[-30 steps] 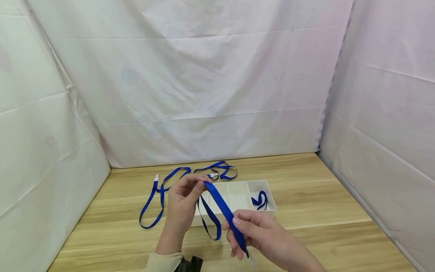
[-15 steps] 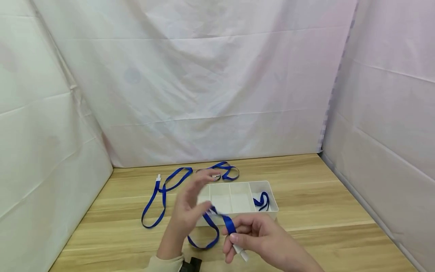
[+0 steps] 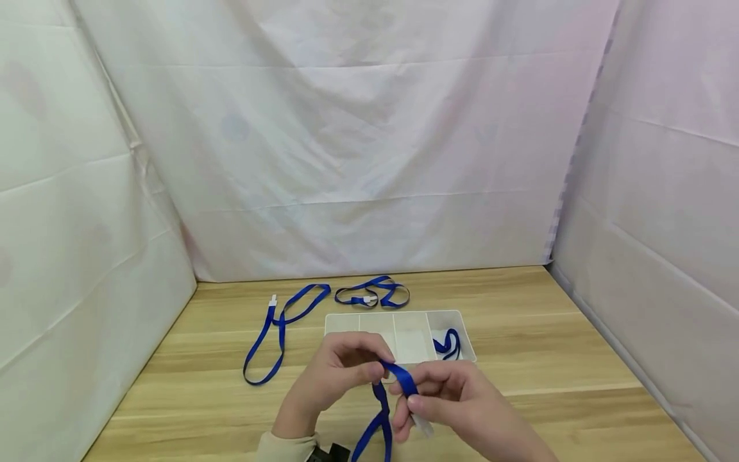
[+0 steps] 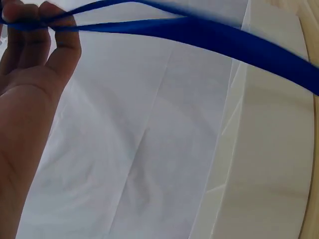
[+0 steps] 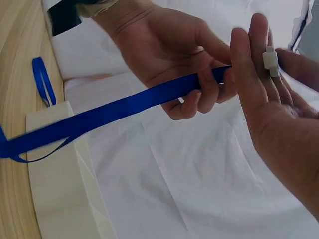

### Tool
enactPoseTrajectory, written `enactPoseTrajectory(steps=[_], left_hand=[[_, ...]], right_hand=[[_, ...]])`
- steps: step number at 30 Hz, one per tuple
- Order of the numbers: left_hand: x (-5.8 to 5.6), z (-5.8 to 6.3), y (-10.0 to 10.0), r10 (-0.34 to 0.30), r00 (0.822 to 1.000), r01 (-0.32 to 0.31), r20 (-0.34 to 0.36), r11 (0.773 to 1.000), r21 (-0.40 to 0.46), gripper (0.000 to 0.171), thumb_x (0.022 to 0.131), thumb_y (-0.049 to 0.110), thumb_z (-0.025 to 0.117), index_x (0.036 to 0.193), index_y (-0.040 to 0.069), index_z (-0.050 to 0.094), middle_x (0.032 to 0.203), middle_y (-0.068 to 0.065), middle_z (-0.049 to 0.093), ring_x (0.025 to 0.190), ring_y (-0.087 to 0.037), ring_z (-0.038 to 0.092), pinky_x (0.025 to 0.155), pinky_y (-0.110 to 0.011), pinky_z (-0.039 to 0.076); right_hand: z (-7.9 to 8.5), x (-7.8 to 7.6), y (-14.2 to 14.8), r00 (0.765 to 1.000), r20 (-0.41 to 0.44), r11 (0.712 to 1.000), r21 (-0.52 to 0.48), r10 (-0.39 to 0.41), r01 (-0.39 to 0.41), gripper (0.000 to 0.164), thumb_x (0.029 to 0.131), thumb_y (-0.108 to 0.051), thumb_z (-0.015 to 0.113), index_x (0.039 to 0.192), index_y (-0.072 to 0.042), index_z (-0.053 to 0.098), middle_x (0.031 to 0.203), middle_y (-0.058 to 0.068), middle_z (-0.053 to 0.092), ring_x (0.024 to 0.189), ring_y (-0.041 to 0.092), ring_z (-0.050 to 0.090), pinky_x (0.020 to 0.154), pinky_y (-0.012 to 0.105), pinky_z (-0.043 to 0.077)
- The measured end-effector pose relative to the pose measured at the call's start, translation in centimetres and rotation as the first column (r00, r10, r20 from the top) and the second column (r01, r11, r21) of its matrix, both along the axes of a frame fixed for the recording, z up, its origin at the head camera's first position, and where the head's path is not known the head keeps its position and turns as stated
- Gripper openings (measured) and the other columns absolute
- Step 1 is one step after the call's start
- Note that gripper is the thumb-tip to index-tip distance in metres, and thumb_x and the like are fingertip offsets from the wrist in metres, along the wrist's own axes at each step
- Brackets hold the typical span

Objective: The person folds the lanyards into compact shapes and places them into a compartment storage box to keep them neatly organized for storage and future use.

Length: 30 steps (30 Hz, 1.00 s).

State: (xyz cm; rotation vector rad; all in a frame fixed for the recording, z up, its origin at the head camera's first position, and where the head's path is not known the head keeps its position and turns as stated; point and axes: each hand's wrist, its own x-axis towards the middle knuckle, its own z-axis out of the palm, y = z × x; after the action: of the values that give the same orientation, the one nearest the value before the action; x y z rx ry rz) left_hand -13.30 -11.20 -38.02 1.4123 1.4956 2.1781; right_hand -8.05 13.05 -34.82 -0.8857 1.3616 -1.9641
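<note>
Between my two hands, in front of the box, is a blue lanyard with a white plastic clip at its end. My right hand pinches the strap near the clip, thumb on top. With thumb and fingers my left hand pinches the strap a short way further along. The rest of the lanyard hangs down as a loop below the left hand. In the right wrist view the white clip lies against the right hand's fingers. A folded blue lanyard lies in the box's rightmost compartment.
A white divided box stands on the wooden table just beyond my hands. Behind it lies a loosely coiled blue lanyard, and another lanyard lies to its left. A white cloth hangs behind the table.
The left hand let go of the strap further out, opened, then came down beside the right hand and pinched it again. The held lanyard's loop now hangs lower, nearer the body.
</note>
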Motion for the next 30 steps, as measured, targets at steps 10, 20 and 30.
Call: enactPoseTrajectory(steps=[10,20,30], left_hand=[[0.8,1.5,1.0,0.287,0.943,-0.304,-0.168,0.948,-0.092,0.01,0.107,-0.002,0.057,0.113,-0.003,0.065,0.122,-0.025,0.065,0.124,-0.013,0.063,0.11,-0.034,0.054],[2.8,0.3,4.4,0.693,0.679,-0.733,-0.242,0.662,-0.159,0.01,0.097,0.013,0.079,0.102,0.02,0.073,0.115,0.001,0.065,0.111,-0.014,0.063,0.095,-0.031,0.056],[3.0,0.2,6.4,0.66,0.735,-0.678,-0.155,0.706,-0.204,0.014,0.101,0.019,0.075,0.115,0.02,0.076,0.113,0.002,0.079,0.105,-0.011,0.073,0.09,-0.032,0.061]], right_hand=[[0.7,-0.5,-1.2,0.987,0.06,0.98,0.141,-0.15,0.141,0.036,0.117,-0.024,0.042,0.123,0.0,0.067,0.111,0.003,0.078,0.109,0.018,0.074,0.1,0.029,0.057],[1.4,-0.7,-2.5,0.45,-0.663,0.356,0.284,-0.598,0.89,0.025,0.109,-0.033,0.062,0.099,-0.018,0.08,0.157,0.006,0.046,0.146,0.036,0.04,0.105,0.06,0.051],[1.6,-1.2,-3.2,0.562,-0.342,0.542,0.161,-0.753,0.825,0.026,0.111,-0.022,0.057,0.106,-0.01,0.079,0.128,0.004,0.075,0.122,0.016,0.068,0.096,0.024,0.059]])
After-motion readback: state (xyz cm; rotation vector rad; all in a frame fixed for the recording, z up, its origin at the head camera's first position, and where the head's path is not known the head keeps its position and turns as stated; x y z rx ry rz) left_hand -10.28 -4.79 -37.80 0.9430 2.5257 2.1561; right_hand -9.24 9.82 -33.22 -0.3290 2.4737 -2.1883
